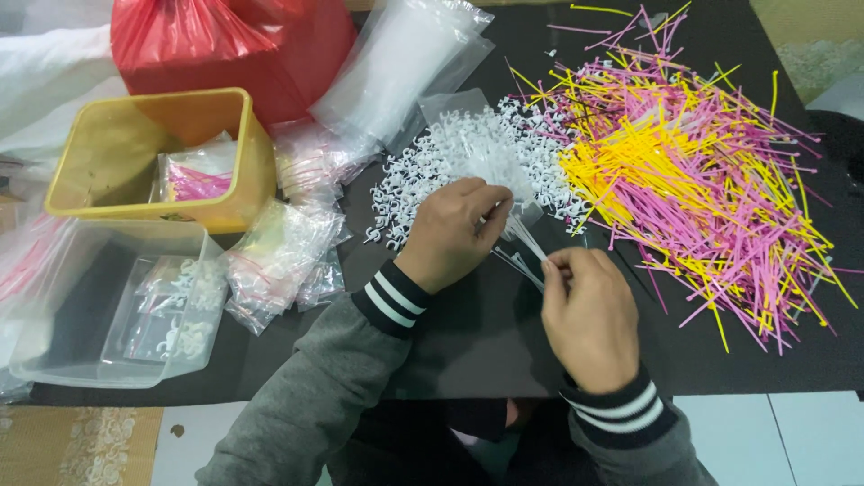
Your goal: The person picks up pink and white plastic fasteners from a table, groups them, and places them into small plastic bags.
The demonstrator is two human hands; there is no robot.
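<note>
Sticks (525, 245), thin and white, sit pinched between my left hand (454, 232) and right hand (589, 315) over the black table (468, 342), just beside the white clips (468, 157) and pink-and-yellow pile (702, 171).

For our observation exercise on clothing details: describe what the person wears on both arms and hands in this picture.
Both arms wear grey knit sleeves ending in dark ribbed cuffs with two white stripes each. The left hand and right hand are bare: no gloves, rings or watch show. The left cuff and right cuff match.
</note>
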